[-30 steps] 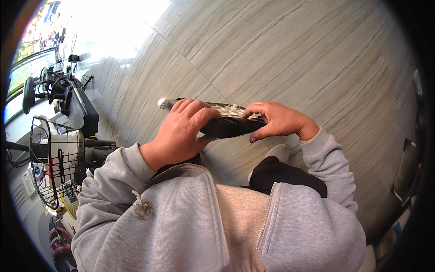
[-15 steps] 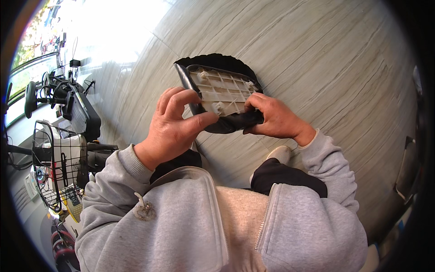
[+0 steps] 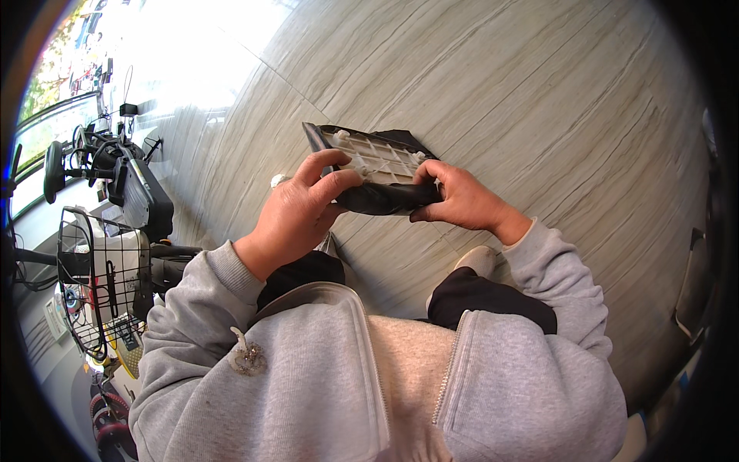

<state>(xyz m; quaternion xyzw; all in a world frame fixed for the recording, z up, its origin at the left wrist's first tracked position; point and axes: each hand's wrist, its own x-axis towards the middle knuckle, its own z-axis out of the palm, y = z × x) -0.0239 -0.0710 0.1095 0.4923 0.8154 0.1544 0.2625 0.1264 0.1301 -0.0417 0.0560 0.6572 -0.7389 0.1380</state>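
Held up in front of me is a seat cushion [image 3: 385,200] with black, leather-like covering wrapped over its edges. Its underside faces me, showing a whitish ribbed plastic base [image 3: 379,156] with small raised knobs near the corners. My left hand [image 3: 291,212] grips the near left corner, fingers curled onto the base and thumb along the black rim. At the near right corner, my right hand [image 3: 468,202] pinches the covering between thumb and fingers. A loose black flap of covering stands up along the far side.
On the left stand a black scooter or bike [image 3: 138,192] and a black wire basket [image 3: 100,281] with things in it. Pale grey wood-look tiles [image 3: 554,131] make up the floor. My light shoe [image 3: 476,263] is below the cushion.
The cushion has tilted, so its underside looks flatter and the far flap shows less. My left hand has shifted slightly along the near corner; the right keeps its pinch.
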